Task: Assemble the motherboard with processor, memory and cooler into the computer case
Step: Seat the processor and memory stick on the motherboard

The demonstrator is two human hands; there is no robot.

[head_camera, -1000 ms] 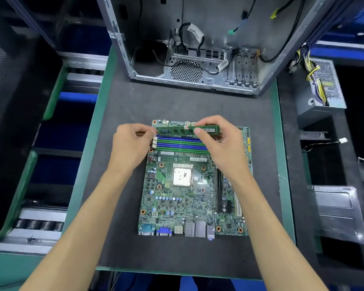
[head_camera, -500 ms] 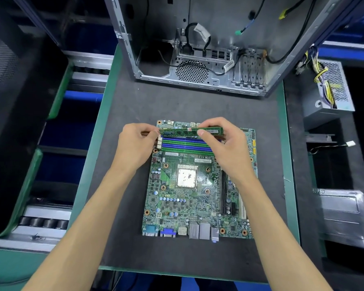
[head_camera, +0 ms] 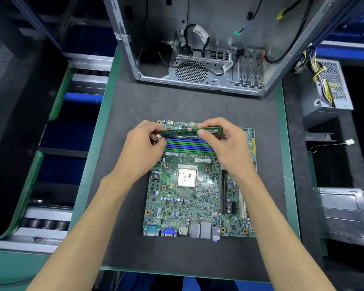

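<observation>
bench [head_camera: 122, 185] with dark mat and green border; open computer case [head_camera: 198, 59] stands at the far edge, side panel off, its interior bare apart from loose cables, so board mounting is not yet begun. a power supply [head_camera: 326, 95] sits off to the right, well apart from the work. motherboard [head_camera: 189, 196] lies flat on the mat near the person, port row toward them; it has not moved on the mat over the last second, only the view has shifted. processor [head_camera: 187, 177] already sits in its socket at board centre, top bare, no cooler on it. beyond it, the blue and green memory slots [head_camera: 189, 145] all look vacant. change noted: little. the memory stick [head_camera: 189, 131] was already held above the far end of the slot bank a second ago and remains there, long edge parallel to the slots, perhaps a touch closer to them; i cannot tell whether its lower edge is touching a slot yet. left hand [head_camera: 143, 152] is pinched closed on the stick's left end, right hand [head_camera: 225, 148] pinched closed on its right part, thumb on the near face. judgement: this is alignment, not seating. notch and slot key need to match before pressing down evenly at both ends; uneven pressure could tilt the stick. task is early: memory, cooler, case fitting remain.
</observation>
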